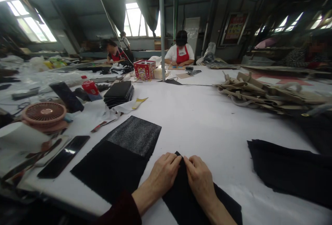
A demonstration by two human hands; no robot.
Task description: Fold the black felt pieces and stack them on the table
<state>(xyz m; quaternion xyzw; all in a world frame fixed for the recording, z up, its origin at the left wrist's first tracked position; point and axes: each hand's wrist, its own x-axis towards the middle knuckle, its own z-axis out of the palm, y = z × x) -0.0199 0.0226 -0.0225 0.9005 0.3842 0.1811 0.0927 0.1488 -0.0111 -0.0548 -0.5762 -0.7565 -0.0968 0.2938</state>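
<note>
A piece of black fabric (178,197) lies on the white tabletop directly in front of me, its far corner pointing away. My left hand (166,169) pinches the left edge near that corner, fingers closed. On the opposite edge, my right hand (198,174) grips the same fabric between thumb and fingers. The fingertips of the two hands are close together but apart. To the left lie overlapping black fabric pieces (111,169) with a speckled grey panel (135,135) on top. More black fabric (287,169) is spread at the right.
At left are a phone (63,157), a pink fan (45,114), a red bottle (90,89) and a stack of black pieces (118,93). A pole (162,27) rises behind the table. Beige fabric pieces (259,91) are heaped at right. A person in a red apron (182,54) sits opposite.
</note>
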